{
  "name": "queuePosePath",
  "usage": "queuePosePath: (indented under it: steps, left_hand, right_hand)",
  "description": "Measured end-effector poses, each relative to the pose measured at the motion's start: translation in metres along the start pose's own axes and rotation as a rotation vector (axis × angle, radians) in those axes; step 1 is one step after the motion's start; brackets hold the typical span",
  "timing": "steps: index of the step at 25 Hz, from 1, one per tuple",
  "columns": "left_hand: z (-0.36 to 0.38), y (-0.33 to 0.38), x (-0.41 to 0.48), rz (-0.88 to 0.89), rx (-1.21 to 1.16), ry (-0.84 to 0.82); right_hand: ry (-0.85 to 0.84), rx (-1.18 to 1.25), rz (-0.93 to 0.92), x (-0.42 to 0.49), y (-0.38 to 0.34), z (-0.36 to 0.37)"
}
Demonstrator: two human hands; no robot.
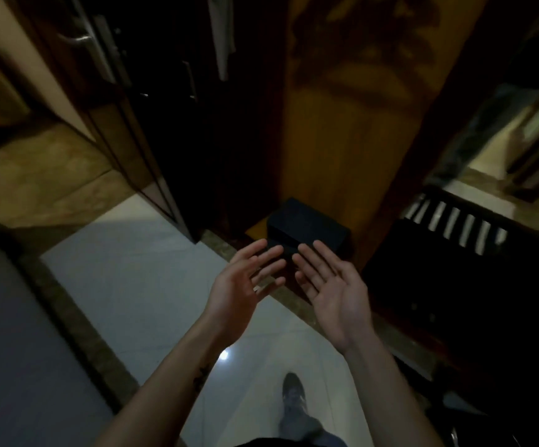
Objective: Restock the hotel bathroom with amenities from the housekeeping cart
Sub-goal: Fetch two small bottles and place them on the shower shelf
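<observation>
Head view looks down a dim entry where a dark box (306, 229) sits on the floor against the foot of an orange-brown wooden panel (342, 130); every place here is told from that box. Both hands hover just on the near side of the box, empty and spread wide. The left hand (245, 285) is turned partly on edge with its fingers fanned out toward the box's near left corner, and the right hand (332, 285) lies palm up, its fingertips overlapping the box's near edge in the picture; whether they touch the box cannot be told. The two hands are close to each other but apart. Left of the box, a dark cabinet door (152, 124) stands upright. Right of the box, a black slatted rack (455, 233) shows pale stripes between its slats. Nearer than the box, a pale tiled floor (152, 279) runs under the forearms, and a foot in a dark shoe (292, 395) stands on it. Far left of the box lies a grey surface (19, 350), blurred. What the box holds cannot be seen.
</observation>
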State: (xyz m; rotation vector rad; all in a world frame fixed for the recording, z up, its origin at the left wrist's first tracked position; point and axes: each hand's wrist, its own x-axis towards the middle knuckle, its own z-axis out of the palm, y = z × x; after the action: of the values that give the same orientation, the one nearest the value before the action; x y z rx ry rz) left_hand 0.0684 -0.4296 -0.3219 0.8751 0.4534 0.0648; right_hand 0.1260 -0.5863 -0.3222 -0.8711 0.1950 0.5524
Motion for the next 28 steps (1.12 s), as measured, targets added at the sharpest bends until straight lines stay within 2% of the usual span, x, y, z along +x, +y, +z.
queuePosePath:
  steps: [6,13,21,28]
  left_hand:
    - [-0.027,0.071,0.066,0.189,-0.098,0.231]
    - [-0.113,0.148,0.115,0.345,-0.262,0.407]
    - [-0.275,0.283,0.169,0.453,-0.366,0.482]
    - [-0.376,0.401,0.193,0.555,-0.348,0.527]
  right_hand:
    - [-0.231,-0.105,0.209,0.123,-0.010,0.082]
    - [-0.428,-0.232,0.364,0.223,0.049,0.193]
    - [-0.523,-0.285,0.456,0.327,0.164,0.377]
    - [-0.585,-0.248,0.538,0.386,0.231,0.523]
